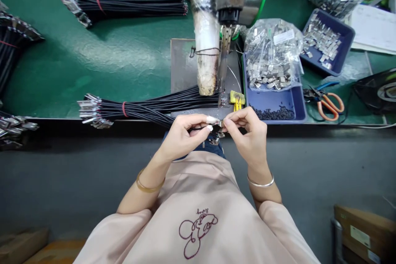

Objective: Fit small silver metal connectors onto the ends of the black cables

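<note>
In the head view, my left hand (185,136) pinches the end of a thin black cable, white tips covering its thumb and finger. Close against it, my right hand (250,134) pinches a small metal connector shell (221,123) at the cable's end. The fingers partly hide where the two parts meet. Some metal pieces (216,139) show just below the fingertips, over my lap. Left of the hands, a bundle of black cables (145,109) with metal connectors at one end lies along the table edge, tied with a red band.
A fume pipe (206,49) and a metal stand (227,16) hang over a grey plate (182,66). To the right are a blue tray (301,103) with bagged metal shells and small black pieces, another tray (346,45), and orange-handled pliers (329,105). More cable bundles (130,6) lie left.
</note>
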A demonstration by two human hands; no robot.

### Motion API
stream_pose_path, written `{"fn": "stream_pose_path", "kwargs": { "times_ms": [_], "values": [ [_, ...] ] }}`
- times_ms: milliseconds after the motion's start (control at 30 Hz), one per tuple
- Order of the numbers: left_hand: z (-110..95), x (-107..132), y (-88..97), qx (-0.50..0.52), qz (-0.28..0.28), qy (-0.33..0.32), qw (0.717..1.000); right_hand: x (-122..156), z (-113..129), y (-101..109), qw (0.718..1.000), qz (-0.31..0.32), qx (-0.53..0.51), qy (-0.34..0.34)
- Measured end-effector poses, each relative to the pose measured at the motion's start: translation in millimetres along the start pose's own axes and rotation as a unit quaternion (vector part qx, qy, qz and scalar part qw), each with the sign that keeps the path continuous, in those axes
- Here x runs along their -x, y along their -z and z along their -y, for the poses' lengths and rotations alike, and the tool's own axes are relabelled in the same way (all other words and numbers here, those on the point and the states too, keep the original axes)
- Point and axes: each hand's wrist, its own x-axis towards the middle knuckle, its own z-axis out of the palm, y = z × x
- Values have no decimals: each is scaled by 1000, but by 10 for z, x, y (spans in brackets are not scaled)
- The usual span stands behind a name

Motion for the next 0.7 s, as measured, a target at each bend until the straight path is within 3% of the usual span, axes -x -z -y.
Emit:
{"fn": "stream_pose_path", "kwargs": {
  "times_ms": [100, 233, 300, 533, 700],
  "values": [
    [-17, -3, -17, -4, 9, 3, 1000, 10, -17, 0, 1000, -1, 8, -14],
    [-19, -12, -52, -1, -3, -6, 1000, 111, -46, 48, 987, -117, 91, 55],
    [4, -8, -50, -17, -8, -19, 1000, 155, -43, 85, 979, -139, 121, 89],
    [67, 25, 9, -42, 39, 5, 998, 114, 13, 7, 959, -37, 238, 148],
    [73, 23, -3, -57, 44, -5, 997, 97, -27, -118, 938, -23, 311, 155]
  ]
}}
